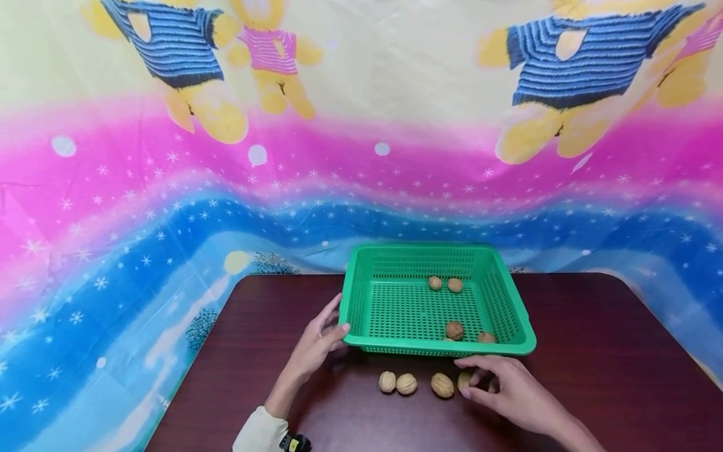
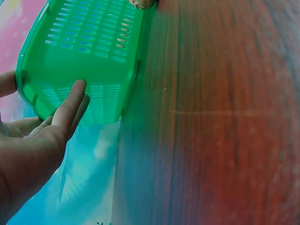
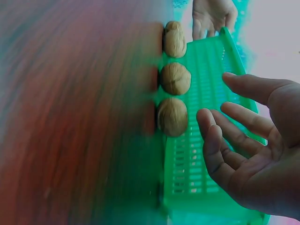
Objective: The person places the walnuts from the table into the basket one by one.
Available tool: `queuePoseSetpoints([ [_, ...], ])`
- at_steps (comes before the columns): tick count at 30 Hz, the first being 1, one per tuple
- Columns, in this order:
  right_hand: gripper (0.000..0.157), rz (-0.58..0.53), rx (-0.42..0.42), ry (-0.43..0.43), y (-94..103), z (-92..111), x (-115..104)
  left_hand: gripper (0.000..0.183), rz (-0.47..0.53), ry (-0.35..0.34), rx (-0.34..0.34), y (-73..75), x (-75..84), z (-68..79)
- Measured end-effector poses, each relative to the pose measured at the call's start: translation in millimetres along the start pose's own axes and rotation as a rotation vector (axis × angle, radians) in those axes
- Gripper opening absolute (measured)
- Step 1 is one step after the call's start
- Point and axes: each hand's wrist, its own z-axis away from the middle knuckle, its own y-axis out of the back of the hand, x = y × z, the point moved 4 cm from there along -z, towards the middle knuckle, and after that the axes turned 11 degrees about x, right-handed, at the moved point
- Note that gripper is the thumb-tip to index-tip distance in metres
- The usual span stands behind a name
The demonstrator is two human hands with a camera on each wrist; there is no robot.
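The dark red surface (image 1: 271,333) is under it all. The green basket (image 1: 409,311) sits by the middle of the far edge. My left grip (image 1: 314,344) is clamped on the basket's near left corner, thumb on the rim. My right grip (image 1: 511,384) is apart and has nothing in it, between the basket and the near edge. Four nuts (image 1: 442,385) lie in a row there, and the right-end nut (image 1: 464,380) is just beside my fingers. I can't tell if they touch. More nuts are in the basket. I think I'm at the reaching step. Next calls for gently pinching that end nut while my left holds the basket still.
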Motion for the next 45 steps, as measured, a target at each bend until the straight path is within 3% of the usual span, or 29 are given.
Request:
queuePoseSetpoints([
  [19,0.050,0.079,-0.091,-0.051,1.6,3,31,0.074,0.002,0.003,-0.014,0.3,1.0,1.2],
  [29,0.035,0.056,-0.111,-0.036,-3.9,2,30,0.073,0.003,0.007,-0.014,0.5,0.5,1.0],
  [45,0.034,0.018,-0.086,-0.004,1.2,7,16,0.074,-0.007,0.002,-0.015,0.4,1.3,0.7],
])
